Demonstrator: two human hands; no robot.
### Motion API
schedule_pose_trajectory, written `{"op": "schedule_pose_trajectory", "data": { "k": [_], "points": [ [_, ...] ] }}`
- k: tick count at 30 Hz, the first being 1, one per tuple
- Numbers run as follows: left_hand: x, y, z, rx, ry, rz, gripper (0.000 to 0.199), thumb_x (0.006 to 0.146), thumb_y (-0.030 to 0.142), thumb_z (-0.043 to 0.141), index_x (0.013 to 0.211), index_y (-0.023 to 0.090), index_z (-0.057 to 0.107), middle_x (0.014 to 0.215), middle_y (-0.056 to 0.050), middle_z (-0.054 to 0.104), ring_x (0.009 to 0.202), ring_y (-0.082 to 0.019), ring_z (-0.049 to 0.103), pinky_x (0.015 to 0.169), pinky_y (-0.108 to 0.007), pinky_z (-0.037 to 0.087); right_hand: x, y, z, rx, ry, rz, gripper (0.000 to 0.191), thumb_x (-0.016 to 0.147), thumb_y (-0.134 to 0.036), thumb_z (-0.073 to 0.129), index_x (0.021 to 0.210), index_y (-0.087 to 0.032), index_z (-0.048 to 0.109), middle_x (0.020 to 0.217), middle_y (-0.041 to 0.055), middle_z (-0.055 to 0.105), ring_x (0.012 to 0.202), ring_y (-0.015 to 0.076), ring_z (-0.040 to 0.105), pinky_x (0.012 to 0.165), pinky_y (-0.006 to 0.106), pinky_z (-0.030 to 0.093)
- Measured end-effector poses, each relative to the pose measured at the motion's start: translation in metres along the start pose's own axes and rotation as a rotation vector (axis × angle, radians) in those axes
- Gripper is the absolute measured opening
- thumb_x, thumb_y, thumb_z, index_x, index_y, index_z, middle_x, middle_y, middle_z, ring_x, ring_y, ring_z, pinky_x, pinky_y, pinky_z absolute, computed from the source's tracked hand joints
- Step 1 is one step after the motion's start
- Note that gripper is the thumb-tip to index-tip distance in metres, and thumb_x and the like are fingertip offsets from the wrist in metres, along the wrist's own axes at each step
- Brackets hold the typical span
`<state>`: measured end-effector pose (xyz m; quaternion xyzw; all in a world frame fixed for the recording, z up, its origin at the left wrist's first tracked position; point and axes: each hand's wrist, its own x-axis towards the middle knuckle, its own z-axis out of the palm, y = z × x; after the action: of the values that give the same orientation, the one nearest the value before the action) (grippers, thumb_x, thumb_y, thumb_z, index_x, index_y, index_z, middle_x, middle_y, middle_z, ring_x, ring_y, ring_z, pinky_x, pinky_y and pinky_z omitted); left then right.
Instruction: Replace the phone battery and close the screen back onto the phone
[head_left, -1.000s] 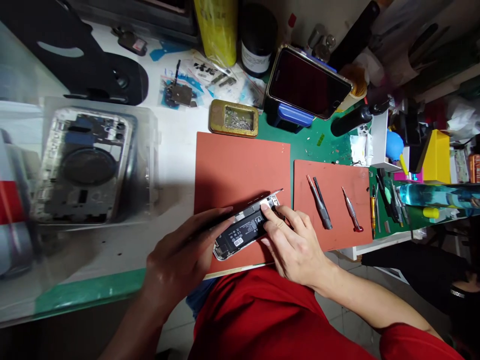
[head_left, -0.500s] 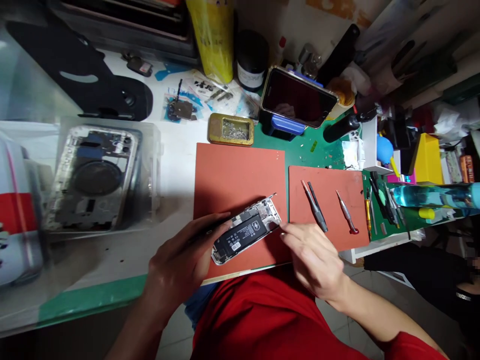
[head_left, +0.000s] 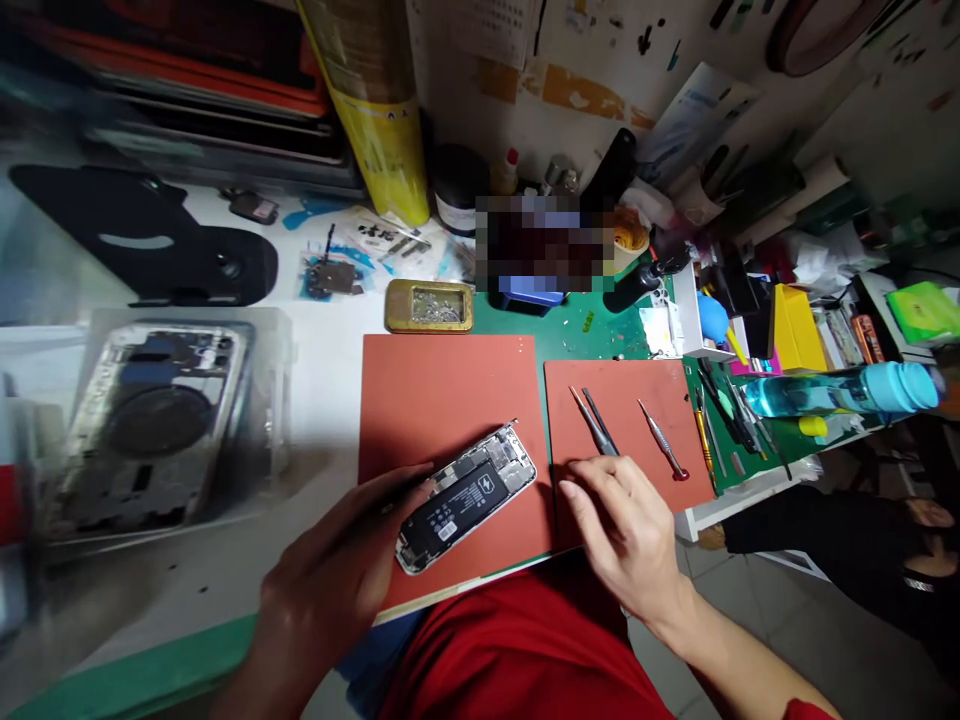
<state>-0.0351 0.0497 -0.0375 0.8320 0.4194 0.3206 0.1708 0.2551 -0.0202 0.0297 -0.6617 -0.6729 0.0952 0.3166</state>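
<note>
An opened smartphone lies tilted across the larger red-brown mat, its black battery and circuit boards exposed. My left hand grips its left side, thumb near and fingers behind. Beside the thumb, a dark flat part is mostly hidden by that hand. To the right of the phone, apart from it, my right hand hovers at the smaller mat's left edge. Its thumb and fingers are apart, with nothing seen between them. Just beyond those fingers lie dark tweezers. Farther right is a silver screwdriver with a red end.
A gold tin of small metal bits stands behind the larger mat. On the left, a clear case holds a phone housing. A blue bottle and several tools lie right of the smaller mat.
My right hand has drawn away from the phone's right end and its fingers have spread. My left hand still holds the phone. The view has swung, shifting the bench lower and left.
</note>
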Motion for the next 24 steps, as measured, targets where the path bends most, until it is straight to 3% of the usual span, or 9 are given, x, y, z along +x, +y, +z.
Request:
{"op": "schedule_pose_trajectory", "data": {
  "k": [5, 9, 14, 18, 21, 24],
  "points": [
    [-0.003, -0.004, 0.001, 0.037, -0.021, 0.007, 0.049, 0.104, 0.007, 0.058, 0.140, 0.035, 0.075, 0.140, 0.001, 0.079, 0.115, -0.020, 0.082, 0.105, -0.028, 0.064, 0.042, -0.012, 0.016, 0.184, 0.006, -0.045, 0.026, 0.109, -0.016, 0.065, 0.133, -0.021, 0.071, 0.119, 0.0101, 0.081, 0.108, 0.0233, 0.075, 0.095, 0.043, 0.064],
    [-0.003, -0.005, 0.001, 0.014, -0.018, 0.019, 0.049, 0.103, 0.006, 0.059, 0.141, 0.034, 0.075, 0.140, -0.001, 0.079, 0.117, -0.021, 0.082, 0.108, -0.030, 0.064, 0.070, -0.011, 0.030, 0.334, -0.057, -0.101, 0.020, 0.112, -0.019, 0.062, 0.124, -0.021, 0.077, 0.118, 0.0072, 0.084, 0.108, 0.0200, 0.078, 0.099, 0.040, 0.062],
    [0.001, 0.000, -0.001, -0.015, -0.021, 0.000, 0.048, 0.103, 0.003, 0.055, 0.136, 0.032, 0.076, 0.145, -0.001, 0.075, 0.122, -0.020, 0.080, 0.113, -0.031, 0.063, 0.077, -0.010, 0.042, 0.402, -0.060, -0.100, 0.019, 0.112, -0.020, 0.063, 0.112, -0.020, 0.082, 0.104, 0.0057, 0.086, 0.094, 0.0182, 0.078, 0.090, 0.037, 0.062],
    [0.007, 0.014, -0.001, 0.133, 0.097, 0.038, 0.041, 0.098, 0.001, 0.068, 0.126, 0.029, 0.076, 0.152, -0.004, 0.068, 0.131, -0.023, 0.074, 0.112, -0.037, 0.064, 0.075, -0.009, 0.042, 0.435, -0.066, -0.102, 0.017, 0.111, -0.017, 0.064, 0.113, -0.019, 0.081, 0.105, 0.0064, 0.085, 0.094, 0.0181, 0.078, 0.090, 0.037, 0.062],
    [0.012, 0.031, 0.004, 0.295, 0.187, 0.146, 0.049, 0.088, -0.003, 0.078, 0.128, 0.025, 0.077, 0.144, -0.009, 0.070, 0.144, -0.030, 0.065, 0.125, -0.048, 0.054, 0.076, -0.009, 0.041, 0.439, -0.074, -0.095, 0.017, 0.111, -0.018, 0.065, 0.114, -0.021, 0.081, 0.107, 0.0054, 0.086, 0.096, 0.0185, 0.078, 0.091, 0.037, 0.062],
    [0.017, 0.047, 0.012, 0.424, 0.159, 0.224, 0.051, 0.088, 0.000, 0.080, 0.134, 0.020, 0.077, 0.141, -0.013, 0.074, 0.149, -0.031, 0.060, 0.139, -0.050, 0.033, 0.077, -0.009, 0.041, 0.445, -0.071, -0.094, 0.017, 0.110, -0.016, 0.066, 0.114, -0.020, 0.081, 0.106, 0.0055, 0.086, 0.095, 0.0183, 0.078, 0.091, 0.037, 0.062]
  ]
}}
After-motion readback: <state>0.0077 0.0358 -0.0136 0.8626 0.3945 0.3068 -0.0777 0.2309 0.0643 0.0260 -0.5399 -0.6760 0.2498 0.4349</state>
